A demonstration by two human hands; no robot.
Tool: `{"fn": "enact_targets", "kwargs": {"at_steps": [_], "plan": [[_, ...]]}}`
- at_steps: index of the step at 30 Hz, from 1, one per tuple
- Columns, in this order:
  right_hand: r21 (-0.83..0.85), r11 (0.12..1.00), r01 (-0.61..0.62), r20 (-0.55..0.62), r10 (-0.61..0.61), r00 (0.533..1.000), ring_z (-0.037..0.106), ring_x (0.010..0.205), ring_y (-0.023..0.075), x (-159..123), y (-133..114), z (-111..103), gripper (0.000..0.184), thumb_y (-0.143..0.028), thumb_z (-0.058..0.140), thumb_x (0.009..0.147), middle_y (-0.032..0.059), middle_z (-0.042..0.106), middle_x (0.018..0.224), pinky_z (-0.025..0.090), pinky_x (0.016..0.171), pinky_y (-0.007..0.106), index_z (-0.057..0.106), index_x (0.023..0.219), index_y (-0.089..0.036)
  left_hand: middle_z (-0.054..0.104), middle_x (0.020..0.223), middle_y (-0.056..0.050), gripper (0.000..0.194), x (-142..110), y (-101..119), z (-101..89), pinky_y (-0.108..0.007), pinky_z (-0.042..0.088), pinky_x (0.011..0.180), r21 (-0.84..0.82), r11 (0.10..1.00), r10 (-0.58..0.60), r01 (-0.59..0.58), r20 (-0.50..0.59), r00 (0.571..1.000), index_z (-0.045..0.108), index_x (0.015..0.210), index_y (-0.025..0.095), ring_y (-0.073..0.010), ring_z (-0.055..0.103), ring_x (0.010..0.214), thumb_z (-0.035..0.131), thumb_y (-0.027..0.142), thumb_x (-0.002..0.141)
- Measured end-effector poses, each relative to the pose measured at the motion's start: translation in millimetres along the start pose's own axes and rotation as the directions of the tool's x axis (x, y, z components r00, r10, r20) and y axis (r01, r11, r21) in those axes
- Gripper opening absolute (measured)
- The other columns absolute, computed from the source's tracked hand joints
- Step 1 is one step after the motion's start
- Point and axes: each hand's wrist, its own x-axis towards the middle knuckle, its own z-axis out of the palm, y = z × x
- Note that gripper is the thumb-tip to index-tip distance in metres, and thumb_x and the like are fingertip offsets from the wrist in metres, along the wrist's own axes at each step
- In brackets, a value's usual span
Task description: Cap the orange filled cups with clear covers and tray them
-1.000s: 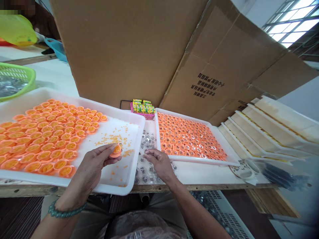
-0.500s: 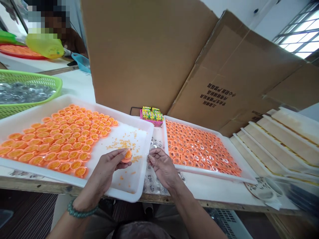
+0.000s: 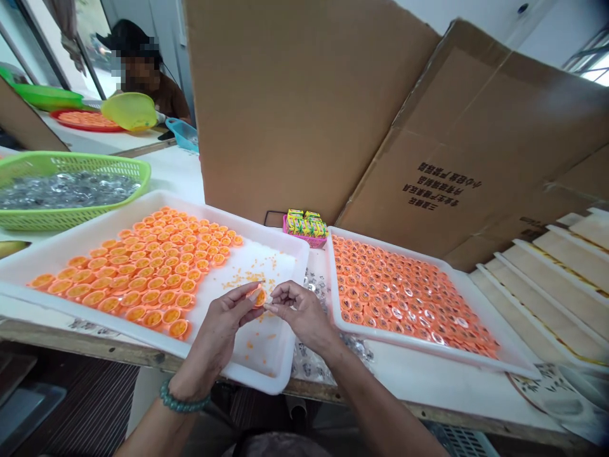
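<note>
My left hand (image 3: 223,330) pinches a small orange cup (image 3: 259,296) between thumb and fingertips, holding it in the air above the bare near-right corner of the left white tray (image 3: 285,362). My right hand (image 3: 299,312) has its fingertips closed in against that same cup from the 3 o'clock side, thumb and forefinger nipped together right at its rim; something pale sits between them, too small for me to tell what it is. The two hands meet just over the tray's right wall. From the cup, toward 9 and 10 o'clock, rows of filled orange cups (image 3: 147,273) cover the left part of this tray, and loose orange crumbs (image 3: 238,279) lie scattered on the white floor just past my fingers at 11 o'clock. At 3 o'clock a second white tray (image 3: 514,368) stands close beside the first, packed with orange cups capped in clear lids (image 3: 404,295). In the gap between the trays, under my right wrist, lies a heap of clear lids (image 3: 311,368) on the table. A small pink basket of yellow-green packets (image 3: 307,227) sits at 1 o'clock, against the tall cardboard sheets (image 3: 304,108). Far off at 10 o'clock a green basket (image 3: 71,216) holds more shiny clear pieces. A green bead bracelet (image 3: 183,401) rings my left wrist.
</note>
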Motion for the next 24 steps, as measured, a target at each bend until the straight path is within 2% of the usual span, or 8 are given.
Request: {"fn": "enact_targets", "kwargs": {"at_steps": [3,6,8,11,14,16,20,24], "plan": [[0.108,0.993,-0.043,-0.003,0.044,0.999,0.05,0.068,0.0098,-3.2,4.9,-4.0,0.027,-0.023,0.068,0.07,-0.0029,0.056,0.072,0.041,0.065,0.023,0.066,0.097,-0.02,0.07,0.093,-0.005,0.035,0.7,0.0,-0.8,-0.029,0.048,0.077,0.027,1.0,0.017,-0.015,-0.049,0.999,0.072,0.089,0.018,-0.0162,0.063,0.077,0.079,0.033,0.059],[0.295,0.95,-0.107,-0.008,0.114,0.993,0.052,0.064,0.0094,-5.3,10.0,-6.7,0.025,-0.026,0.072,0.068,-0.0027,0.055,0.071,0.044,0.063,0.024,0.067,0.092,-0.019,0.07,0.088,-0.004,0.036,2.2,-1.1,-2.4,-0.022,0.043,0.066,0.14,0.989,0.061,-0.047,-0.099,0.993,0.072,0.091,0.018,-0.0117,0.057,0.072,0.078,0.035,0.06],[0.431,0.894,-0.125,-0.005,0.141,0.99,0.055,0.063,0.0095,-6.7,11.0,-7.5,0.025,-0.028,0.075,0.065,-0.003,0.054,0.073,0.046,0.062,0.024,0.065,0.087,-0.02,0.069,0.081,-0.002,0.039,2.5,-1.6,-3.0,-0.02,0.039,0.061,0.192,0.979,0.086,-0.067,-0.095,0.992,0.071,0.096,0.019,-0.01,0.053,0.067,0.077,0.037,0.062],[0.548,0.827,-0.122,0.01,0.139,0.99,0.06,0.067,0.0105,-9.7,9.2,-7.7,0.033,-0.028,0.076,0.065,-0.0029,0.052,0.079,0.05,0.065,0.025,0.063,0.094,-0.022,0.067,0.077,-0.002,0.043,1.2,-1.0,-2.0,-0.021,0.041,0.062,0.182,0.981,0.087,-0.074,-0.065,0.994,0.07,0.101,0.019,-0.0106,0.053,0.065,0.075,0.038,0.063],[0.553,0.822,-0.135,0.024,0.146,0.989,0.062,0.071,0.0114,-13.3,7.3,-7.3,0.037,-0.03,0.076,0.066,-0.0018,0.054,0.081,0.051,0.069,0.026,0.064,0.1,-0.022,0.067,0.082,-0.004,0.048,-0.9,0.2,0.5,-0.025,0.045,0.069,0.153,0.986,0.068,-0.059,-0.056,0.996,0.068,0.103,0.017,-0.0138,0.058,0.071,0.076,0.039,0.061],[0.54,0.829,-0.149,0.024,0.161,0.987,0.063,0.073,0.0133,-15.2,7.7,-6.9,0.034,-0.031,0.076,0.065,-0.0005,0.058,0.079,0.051,0.071,0.027,0.064,0.095,-0.02,0.067,0.082,-0.004,0.05,-1.7,0.6,2.1,-0.027,0.047,0.071,0.153,0.987,0.05,-0.04,-0.064,0.997,0.067,0.104,0.016,-0.0152,0.059,0.074,0.076,0.04,0.061],[0.493,0.867,-0.069,-0.07,0.119,0.99,0.061,0.075,0.0133,-16.2,11.9,-6.6,0.024,-0.027,0.076,0.064,-0.0005,0.062,0.076,0.047,0.076,0.027,0.065,0.084,-0.019,0.066,0.082,-0.004,0.046,-1.7,0.5,3.9,-0.029,0.049,0.072,0.167,0.986,0.023,-0.013,-0.058,0.998,0.068,0.098,0.014,-0.0152,0.06,0.074,0.077,0.039,0.06],[0.386,0.922,-0.031,-0.101,0.076,0.992,0.056,0.071,0.0109,-14.5,14.9,-7.1,0.02,-0.025,0.073,0.068,-0.0011,0.062,0.077,0.045,0.069,0.024,0.067,0.086,-0.021,0.065,0.08,-0.003,0.041,-1.6,-0.3,4.3,-0.032,0.051,0.078,0.148,0.989,0.002,0.003,-0.033,0.999,0.067,0.093,0.014,-0.0154,0.061,0.072,0.077,0.037,0.061]]}}
